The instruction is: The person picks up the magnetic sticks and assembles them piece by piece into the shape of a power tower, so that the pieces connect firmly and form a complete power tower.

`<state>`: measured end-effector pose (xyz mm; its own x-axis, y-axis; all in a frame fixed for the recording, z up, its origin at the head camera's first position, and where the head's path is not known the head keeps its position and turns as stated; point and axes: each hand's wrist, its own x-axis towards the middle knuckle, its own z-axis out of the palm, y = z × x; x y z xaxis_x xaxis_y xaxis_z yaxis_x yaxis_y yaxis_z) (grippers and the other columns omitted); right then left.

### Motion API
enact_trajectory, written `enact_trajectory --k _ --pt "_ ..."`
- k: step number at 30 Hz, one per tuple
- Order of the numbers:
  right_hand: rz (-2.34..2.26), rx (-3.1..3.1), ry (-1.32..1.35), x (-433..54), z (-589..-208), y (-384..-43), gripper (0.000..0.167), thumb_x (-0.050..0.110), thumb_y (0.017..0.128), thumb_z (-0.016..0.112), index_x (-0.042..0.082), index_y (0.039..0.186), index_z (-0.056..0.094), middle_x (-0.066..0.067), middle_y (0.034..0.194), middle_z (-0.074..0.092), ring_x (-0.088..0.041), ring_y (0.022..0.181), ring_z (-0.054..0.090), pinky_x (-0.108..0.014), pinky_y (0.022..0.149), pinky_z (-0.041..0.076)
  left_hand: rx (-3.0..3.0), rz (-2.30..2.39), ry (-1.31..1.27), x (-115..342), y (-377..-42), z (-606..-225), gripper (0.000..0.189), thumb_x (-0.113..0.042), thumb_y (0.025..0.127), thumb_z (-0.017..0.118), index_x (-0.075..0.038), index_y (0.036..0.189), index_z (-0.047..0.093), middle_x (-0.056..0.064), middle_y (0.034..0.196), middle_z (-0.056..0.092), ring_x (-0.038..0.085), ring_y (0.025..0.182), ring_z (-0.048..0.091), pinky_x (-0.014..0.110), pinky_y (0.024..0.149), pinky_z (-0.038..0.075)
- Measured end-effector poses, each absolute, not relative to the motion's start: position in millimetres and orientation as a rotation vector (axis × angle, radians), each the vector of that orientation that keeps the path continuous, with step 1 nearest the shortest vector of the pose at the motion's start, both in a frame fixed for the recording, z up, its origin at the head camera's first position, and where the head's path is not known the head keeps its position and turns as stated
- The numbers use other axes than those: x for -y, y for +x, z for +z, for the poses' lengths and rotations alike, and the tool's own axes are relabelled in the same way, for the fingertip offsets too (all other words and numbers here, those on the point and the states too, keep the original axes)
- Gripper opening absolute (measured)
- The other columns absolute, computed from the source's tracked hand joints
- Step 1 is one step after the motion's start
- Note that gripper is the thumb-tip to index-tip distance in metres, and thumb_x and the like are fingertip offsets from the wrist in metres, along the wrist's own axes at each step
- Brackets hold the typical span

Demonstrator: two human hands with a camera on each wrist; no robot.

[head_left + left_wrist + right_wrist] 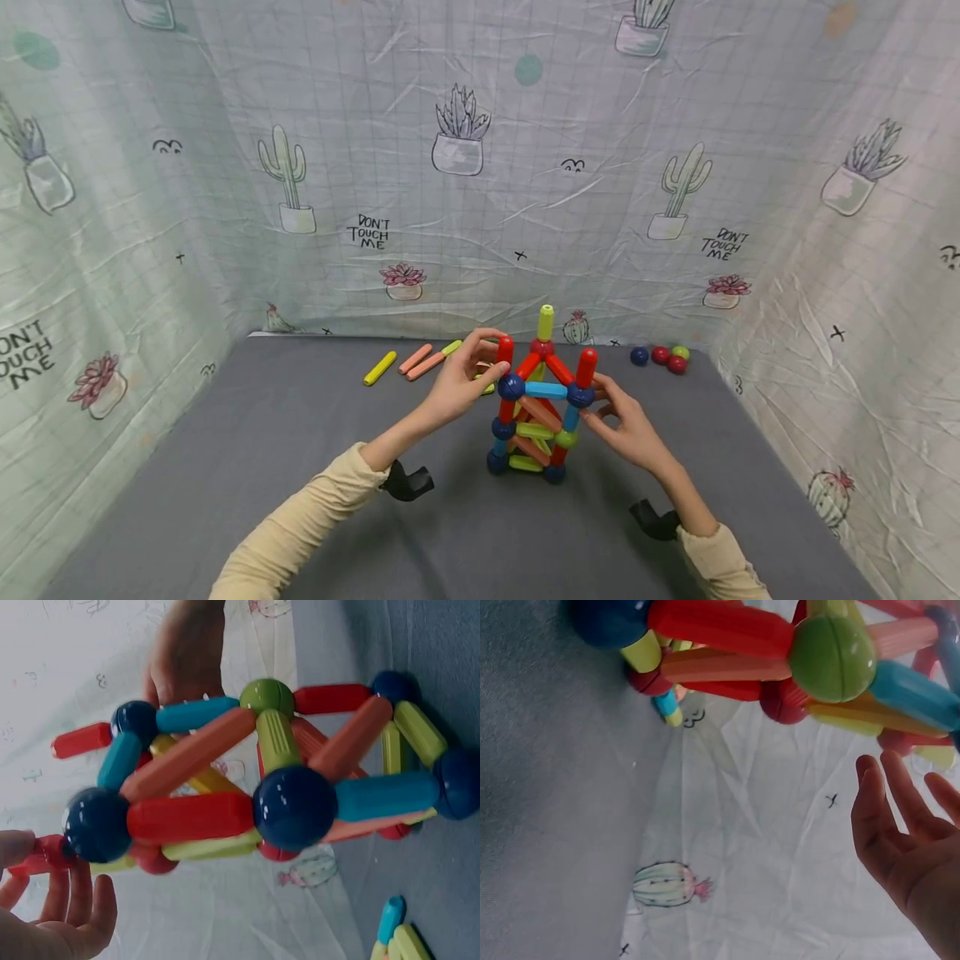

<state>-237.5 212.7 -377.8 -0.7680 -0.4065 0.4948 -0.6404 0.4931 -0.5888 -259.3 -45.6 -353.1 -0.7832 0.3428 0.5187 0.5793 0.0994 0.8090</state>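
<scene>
A tower of magnetic sticks and balls stands on the grey table, built of red, blue, orange and yellow-green sticks. My left hand (456, 379) pinches an upright red stick (45, 855) on top of the dark blue ball (96, 825) at the tower's upper left corner. My right hand (628, 425) is at the upper right corner, its loosely bent fingers (907, 795) beside the blue stick (915, 695) and holding nothing. Another red stick (587, 368) rises from the right corner's dark blue ball (580, 395). A yellow-green stick (546, 322) stands upright on the rear red ball (542, 349).
Behind my left hand lie loose sticks, among them a yellow stick (380, 367) and an orange stick (416, 358). At the back right sit several loose balls, including a dark blue ball (639, 356) and a green ball (680, 353). A printed curtain (480, 217) encloses the table.
</scene>
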Motion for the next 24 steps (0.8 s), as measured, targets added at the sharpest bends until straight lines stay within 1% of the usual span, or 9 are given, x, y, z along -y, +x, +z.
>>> enact_trajectory --k 2,4,6,8,11,15,17,20,24 --pt "1.164 2.465 0.903 -220 -387 -249 0.051 -0.004 0.079 0.060 -0.003 0.126 0.040 -0.019 0.106 0.058 0.001 0.090 0.051 -0.025 0.064 0.050 2.169 -1.755 -0.943 44 -258 -351 0.034 -0.009 0.089 0.052 -0.008 0.122 0.042 0.018 0.104 0.058 0.027 0.095 0.058 0.031 0.081 0.049" --pt "1.160 2.496 0.905 -230 -397 -264 0.052 0.000 0.080 0.061 0.000 0.128 0.039 -0.018 0.107 0.058 -0.009 0.090 0.055 -0.024 0.064 0.050 2.164 -1.744 -0.956 42 -257 -350 0.034 -0.008 0.089 0.052 -0.007 0.121 0.042 0.019 0.103 0.059 0.028 0.095 0.059 0.033 0.081 0.049" --pt "1.138 2.550 0.869 -241 -408 -283 0.053 0.006 0.082 0.062 0.004 0.130 0.039 -0.017 0.109 0.058 -0.020 0.091 0.058 -0.026 0.065 0.050 2.168 -1.712 -0.956 41 -257 -350 0.033 -0.008 0.089 0.052 -0.007 0.120 0.042 0.019 0.102 0.060 0.029 0.093 0.059 0.034 0.081 0.050" --pt "1.065 2.612 0.777 -253 -417 -305 0.051 0.010 0.083 0.061 0.003 0.129 0.040 -0.019 0.109 0.057 -0.029 0.091 0.058 -0.031 0.066 0.050 2.185 -1.659 -0.947 41 -258 -350 0.033 -0.009 0.089 0.052 -0.008 0.120 0.042 0.018 0.101 0.061 0.027 0.091 0.061 0.033 0.079 0.050" --pt "0.895 2.715 0.577 -272 -431 -344 0.046 0.013 0.085 0.057 -0.003 0.126 0.043 -0.025 0.111 0.054 -0.037 0.094 0.055 -0.043 0.073 0.048 2.211 -1.567 -0.931 40 -258 -351 0.033 -0.010 0.089 0.053 -0.009 0.120 0.043 0.016 0.099 0.062 0.024 0.088 0.062 0.028 0.077 0.051" --pt "0.601 2.785 0.335 -299 -448 -390 0.041 0.011 0.086 0.048 -0.010 0.121 0.045 -0.030 0.115 0.047 -0.045 0.104 0.046 -0.056 0.081 0.040 2.211 -1.465 -0.929 38 -256 -351 0.035 -0.011 0.088 0.053 -0.008 0.122 0.045 0.014 0.099 0.062 0.023 0.087 0.062 0.029 0.075 0.052" --pt "0.485 2.816 0.249 -310 -456 -406 0.041 0.010 0.086 0.043 -0.011 0.121 0.043 -0.031 0.120 0.042 -0.046 0.110 0.040 -0.061 0.082 0.036 2.205 -1.430 -0.941 37 -255 -351 0.036 -0.012 0.088 0.054 -0.008 0.123 0.045 0.015 0.100 0.062 0.023 0.088 0.061 0.030 0.075 0.052" --pt "0.415 2.866 0.175 -321 -463 -421 0.043 0.009 0.086 0.040 -0.010 0.125 0.038 -0.031 0.127 0.036 -0.047 0.117 0.032 -0.065 0.084 0.031 2.201 -1.394 -0.950 34 -253 -351 0.037 -0.013 0.088 0.054 -0.007 0.124 0.045 0.014 0.101 0.062 0.022 0.089 0.060 0.029 0.074 0.052" --pt "0.401 2.942 0.145 -325 -470 -429 0.047 0.010 0.088 0.037 -0.007 0.131 0.030 -0.029 0.135 0.027 -0.046 0.123 0.025 -0.067 0.087 0.026 2.193 -1.379 -0.950 33 -251 -354 0.036 -0.011 0.088 0.054 -0.006 0.123 0.046 0.013 0.099 0.063 0.021 0.088 0.060 0.025 0.072 0.051"
